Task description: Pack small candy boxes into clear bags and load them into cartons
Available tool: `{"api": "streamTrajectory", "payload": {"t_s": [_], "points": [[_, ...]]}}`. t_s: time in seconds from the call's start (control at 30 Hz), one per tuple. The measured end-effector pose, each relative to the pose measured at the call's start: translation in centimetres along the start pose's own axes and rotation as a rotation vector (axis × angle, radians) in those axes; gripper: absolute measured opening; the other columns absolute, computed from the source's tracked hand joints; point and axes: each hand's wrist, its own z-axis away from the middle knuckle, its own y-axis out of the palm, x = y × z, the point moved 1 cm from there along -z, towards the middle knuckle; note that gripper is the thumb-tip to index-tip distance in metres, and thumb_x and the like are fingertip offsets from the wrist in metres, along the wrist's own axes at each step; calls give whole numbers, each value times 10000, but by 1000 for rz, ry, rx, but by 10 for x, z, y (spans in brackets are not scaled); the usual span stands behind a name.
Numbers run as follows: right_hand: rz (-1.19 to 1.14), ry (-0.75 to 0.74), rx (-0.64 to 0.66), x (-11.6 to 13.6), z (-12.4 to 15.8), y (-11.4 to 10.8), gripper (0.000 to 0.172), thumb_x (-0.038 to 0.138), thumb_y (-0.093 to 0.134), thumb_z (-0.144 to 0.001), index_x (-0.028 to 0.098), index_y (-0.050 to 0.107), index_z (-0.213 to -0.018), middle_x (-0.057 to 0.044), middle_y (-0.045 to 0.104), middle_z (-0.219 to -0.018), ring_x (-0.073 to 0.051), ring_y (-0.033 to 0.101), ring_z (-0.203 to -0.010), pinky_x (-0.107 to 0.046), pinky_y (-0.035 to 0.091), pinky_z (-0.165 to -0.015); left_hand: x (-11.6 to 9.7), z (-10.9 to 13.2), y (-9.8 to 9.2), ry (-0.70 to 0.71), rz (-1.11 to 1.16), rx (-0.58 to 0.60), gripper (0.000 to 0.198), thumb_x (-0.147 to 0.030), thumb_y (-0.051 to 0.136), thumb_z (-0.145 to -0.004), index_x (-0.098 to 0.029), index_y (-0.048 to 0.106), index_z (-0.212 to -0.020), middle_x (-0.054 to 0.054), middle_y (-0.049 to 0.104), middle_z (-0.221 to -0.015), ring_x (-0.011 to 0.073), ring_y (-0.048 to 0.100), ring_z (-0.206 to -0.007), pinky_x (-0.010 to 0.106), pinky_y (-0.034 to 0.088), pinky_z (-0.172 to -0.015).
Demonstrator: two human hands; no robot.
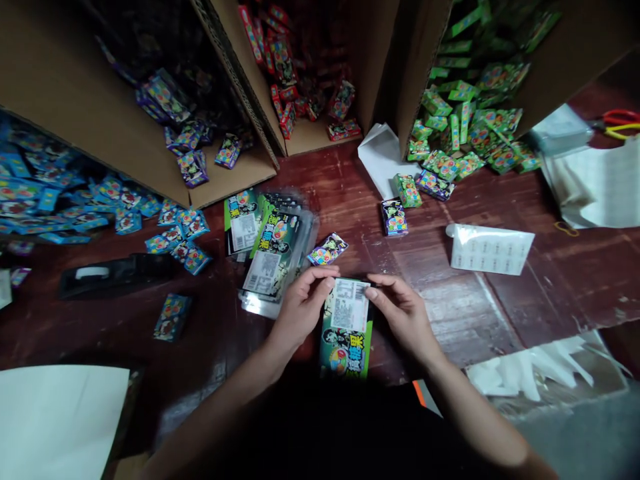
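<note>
Near the table's front edge, my left hand [306, 293] and my right hand [400, 308] pinch the upper corners of a flat black-and-green candy packet [345, 353]. It is printed with bright lettering, and a white barcode label [349, 303] sits at the end between my thumbs. The packet's lower end reaches my dark clothing. Just beyond my left fingertips lies a small purple candy box [327, 249]. To the left of that, similar flat packets [273, 257] are stacked in clear plastic, labels facing up.
Cardboard cartons at the back hold purple [193, 167], red [344, 129] and green candy boxes [440, 165]. Blue boxes [127, 220] spill at left. A sheet of labels [493, 250] stands at right, near white papers [600, 187] and scissors [623, 123]. A plastic bag [545, 373] lies lower right.
</note>
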Motion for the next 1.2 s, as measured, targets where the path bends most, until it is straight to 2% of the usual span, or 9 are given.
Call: {"api": "streamTrajectory", "payload": {"t_s": [0.17, 0.27, 0.37, 0.57, 0.73, 0.87, 0.97, 1.07, 1.2], "points": [[75, -151, 60, 7, -5, -3, 194, 324, 704, -913, 301, 705, -1106, -30, 700, -1181, -198, 647, -1117, -365, 515, -997, -2, -4, -1, -60, 138, -79, 234, -245, 684, -887, -215, 657, -1118, 42, 740, -1076, 188, 669, -1033, 341, 484, -959], [70, -190, 78, 10, -8, -5, 319, 295, 693, -924, 345, 654, -1236, -11, 712, -1128, -174, 671, -1052, -341, 534, -947, -9, -7, -8, -89, 79, 40, 299, -273, 670, -896, -226, 670, -1192, 43, 745, -1086, 189, 672, -1041, 342, 478, -974], [161, -201, 166, 19, -11, -7, 155, 319, 700, -919, 309, 748, -1066, -16, 734, -1079, -180, 676, -1032, -337, 519, -954, -18, -8, -15, -89, -47, 137, 203, -354, 655, -913, -208, 749, -1019, 51, 751, -1099, 196, 672, -1044, 336, 480, -973], [142, 26, 152, 43, -15, -5, 212, 431, 733, -872, 221, 745, -899, -15, 747, -889, -168, 665, -807, -302, 530, -762, -36, -16, -14, -57, -172, 172, 122, -294, 698, -854, -178, 717, -886, 30, 746, -902, 154, 664, -814, 278, 507, -770], [85, 89, 174, 45, -21, -12, 247, 456, 760, -841, 211, 756, -869, -2, 736, -813, -156, 644, -744, -285, 520, -709, -47, -21, -17, -33, -295, 250, 141, -321, 663, -891, -195, 726, -876, 12, 742, -861, 158, 670, -809, 275, 512, -769], [4, 12, 262, 38, -16, -20, 233, 472, 716, -879, 251, 782, -912, -27, 748, -1006, -187, 690, -872, -325, 570, -757, -41, -21, -20, -2, -288, 328, 178, -382, 713, -870, -226, 723, -955, 24, 754, -997, 196, 702, -935, 312, 546, -852], [51, -135, 300, 37, -15, -28, 198, 441, 712, -894, 288, 782, -997, -41, 712, -1153, -210, 680, -1052, -388, 566, -918, -32, -25, -18, 5, -251, 336, 164, -367, 748, -840, -234, 705, -925, 22, 747, -1005, 200, 707, -958, 307, 566, -852], [286, -361, 249, 47, -28, -58, 183, 391, 690, -922, 297, 765, -1060, -67, 657, -1249, -229, 619, -1191, -436, 493, -1048, -27, -33, -13, -1, -296, 349, 144, -369, 735, -851, -240, 710, -910, 25, 749, -1011, 200, 708, -955, 309, 571, -855], [761, -585, -40, 70, -77, -146, 275, 354, 669, -930, 268, 710, -1188, -121, 648, -1263, -303, 573, -1216, -533, 416, -1071, -29, -42, -1, -34, -352, 389, 154, -387, 728, -850, -242, 717, -901, 22, 753, -984, 200, 709, -923, 310, 570, -837]]}}
